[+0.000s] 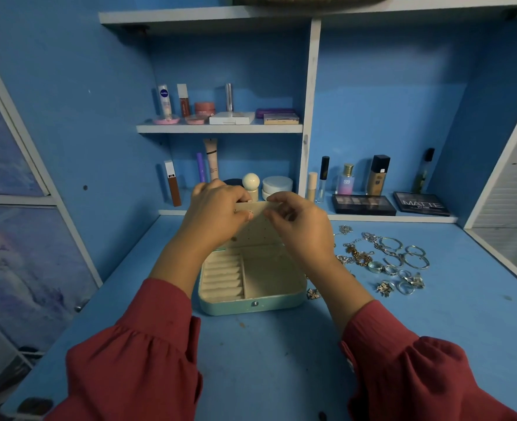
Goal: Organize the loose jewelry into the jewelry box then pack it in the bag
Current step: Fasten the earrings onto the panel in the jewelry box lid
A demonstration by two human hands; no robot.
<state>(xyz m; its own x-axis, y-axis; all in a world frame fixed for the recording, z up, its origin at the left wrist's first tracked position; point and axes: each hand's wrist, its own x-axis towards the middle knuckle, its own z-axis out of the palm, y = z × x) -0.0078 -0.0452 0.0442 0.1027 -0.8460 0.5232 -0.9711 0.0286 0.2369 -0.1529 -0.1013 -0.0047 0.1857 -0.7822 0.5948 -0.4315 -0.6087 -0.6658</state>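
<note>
Jewelry box [252, 287] sits open on the blue table [281, 360], lid [258, 226] upright, both hands at the lid's top edge. The left hand [217, 212] pinches that edge; the right hand [296, 220] curls its fingers beside it, though whether its grip holds a small piece or only the lining is hard to tell. Loose jewelry [384, 262] lies right of the box, touching nothing inside. Pulling on the lid could tip the light box backward, and a dropped earring could roll among the tangled chains.
</note>
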